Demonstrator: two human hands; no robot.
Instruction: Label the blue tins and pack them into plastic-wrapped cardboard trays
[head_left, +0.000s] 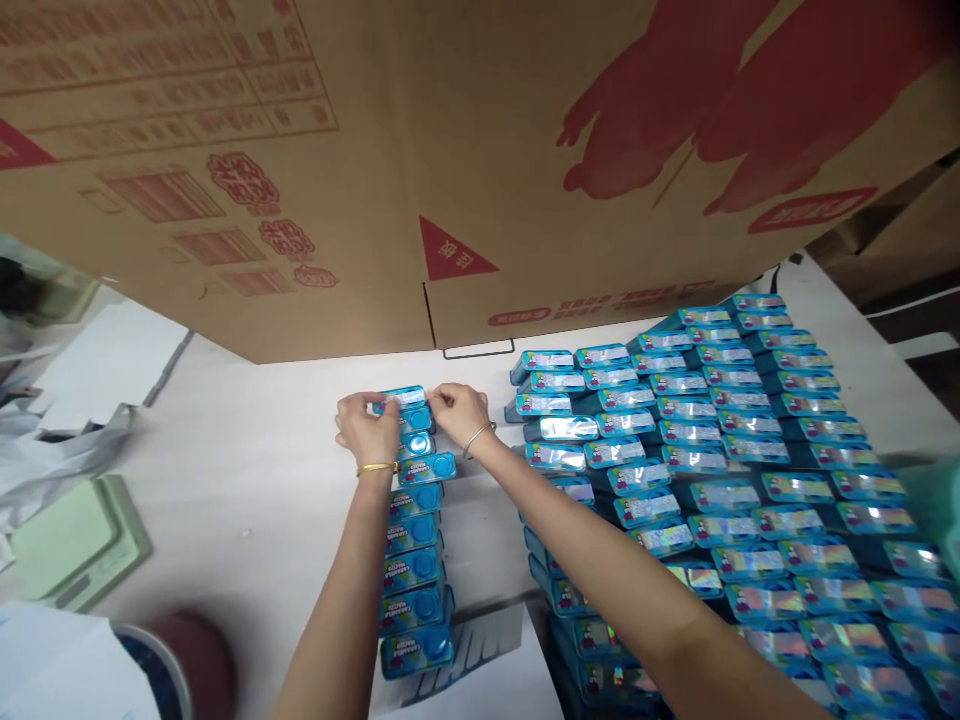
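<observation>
Our left hand [367,425] and right hand [457,410] meet at the far end of the work, each pinching one short end of a small blue box [403,397]. The fingertips close on it from both sides, and the thumbs sit on its near edge. Holding it at both ends seems to keep it level and square to the boxes below it. It sits just above, perhaps touching, the farthest box of the row [415,540], though we cannot tell whether it already rests there.

That row runs straight back toward us between our forearms. Its boxes overlap like shingles with their round windows facing up, an order that probably makes them easy to count and to gather. A gold bangle [377,467] circles the left wrist and a thin bracelet [476,438] the right.

The row lies partly on a white sheet [491,650] spread on the pale table [247,500]. Just to the right, within easy reach of the right hand, a large stock of the same boxes [712,470] is stacked in neat ranks with the shiny labels up.

A big cardboard carton [450,150] with red printing leans over the far side of the table. To the left, well away from the hands, lie a green scale [67,540] and some crumpled plastic bags [52,440].
</observation>
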